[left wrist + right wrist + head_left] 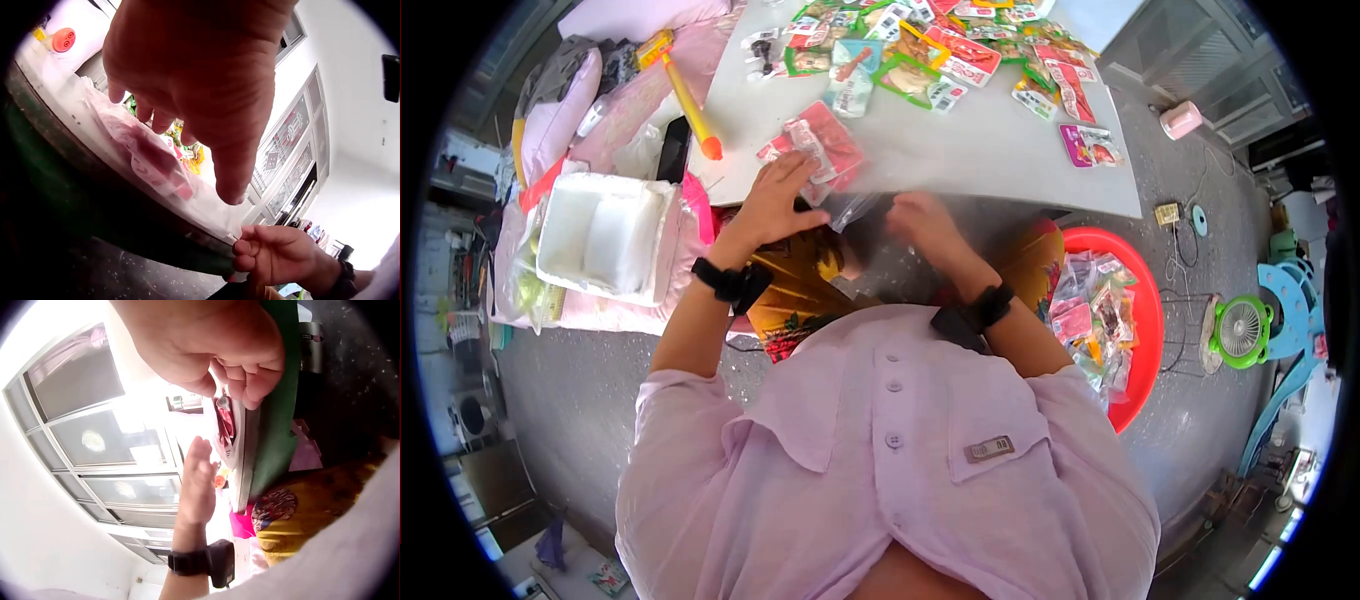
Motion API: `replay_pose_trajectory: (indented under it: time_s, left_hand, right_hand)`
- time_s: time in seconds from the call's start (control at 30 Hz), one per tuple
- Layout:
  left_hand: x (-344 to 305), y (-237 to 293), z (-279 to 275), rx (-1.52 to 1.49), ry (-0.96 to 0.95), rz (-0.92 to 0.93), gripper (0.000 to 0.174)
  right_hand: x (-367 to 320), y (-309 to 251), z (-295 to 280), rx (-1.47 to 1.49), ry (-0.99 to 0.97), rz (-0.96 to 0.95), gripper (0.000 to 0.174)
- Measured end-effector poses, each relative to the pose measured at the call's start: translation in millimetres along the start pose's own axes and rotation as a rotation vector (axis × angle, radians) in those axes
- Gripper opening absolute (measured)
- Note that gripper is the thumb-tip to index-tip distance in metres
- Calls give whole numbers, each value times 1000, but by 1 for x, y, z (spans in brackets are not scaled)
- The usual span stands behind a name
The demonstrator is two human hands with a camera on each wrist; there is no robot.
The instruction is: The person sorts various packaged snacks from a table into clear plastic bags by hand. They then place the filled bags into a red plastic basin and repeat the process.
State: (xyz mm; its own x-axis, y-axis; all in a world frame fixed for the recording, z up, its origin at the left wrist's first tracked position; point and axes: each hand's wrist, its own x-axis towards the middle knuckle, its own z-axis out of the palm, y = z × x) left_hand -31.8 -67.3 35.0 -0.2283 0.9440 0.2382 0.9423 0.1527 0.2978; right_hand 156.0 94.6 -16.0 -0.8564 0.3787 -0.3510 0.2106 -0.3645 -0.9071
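My left hand [780, 200] lies with outstretched fingers over pink-and-clear plastic packets [837, 145] at the table's front edge. From the left wrist, the spread thumb stands away from the fingers, with crinkled pink plastic [156, 156] beneath. Clear plastic [855, 211] hangs over the edge between the hands. My right hand [927, 228], blurred in the head view, is at the same edge. Its fingers curl toward the thumb in the left wrist view, the fingertips [242, 247] right beside the translucent plastic; I cannot tell whether they pinch it.
Many colourful food packets [920, 60] cover the table's far side. A red tub [1145, 340] of packets stands on the floor at right. To the left are a white foam box [605, 240] and a yellow-orange stick [688, 105]. A green fan [1242, 330] stands far right.
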Motion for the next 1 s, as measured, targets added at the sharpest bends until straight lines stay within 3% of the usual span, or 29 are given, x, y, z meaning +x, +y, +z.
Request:
replay_pose_trajectory:
  time_s: [0.1, 0.27, 0.37, 0.5, 0.6, 0.67, 0.7, 0.8, 0.87, 0.93, 1.0]
  left_hand:
    - [-15, 18, 6, 285, -12, 44, 53]
    - [-6, -5, 47, 339, 250, 203, 46]
    - [-5, -1, 41, 322, 273, 233, 45]
    - [2, -6, 11, 286, 342, 174, 43]
    - [13, -18, -10, 316, 410, 130, 19]
    - [22, -33, -17, 323, 472, 116, 12]
    - [26, -36, -20, 328, 503, 109, 11]
    - [31, -32, -43, 215, 510, -153, 16]
    - [41, 6, -57, -134, 629, -143, 26]
    - [41, 30, -72, -407, 402, -209, 24]
    - [36, 40, -67, -447, 217, -158, 22]
  right_hand:
    - [-10, -4, 8, 42, -7, 68, 35]
    - [-7, 0, 17, 29, -96, 58, 29]
    - [-9, -1, 6, 18, -52, 8, 27]
    - [-22, -9, -11, 57, 33, -50, 26]
    - [-27, -10, -21, 90, 74, -81, 25]
    - [-31, -12, -27, 95, 93, -98, 24]
    - [-34, -14, -29, 93, 102, -107, 23]
    - [-43, -23, -34, 89, 139, -162, 25]
    - [-48, -27, -40, 52, 214, -261, 28]
    - [-51, -31, -48, -21, 333, -416, 30]
    - [-60, -41, -58, -158, 366, -578, 42]
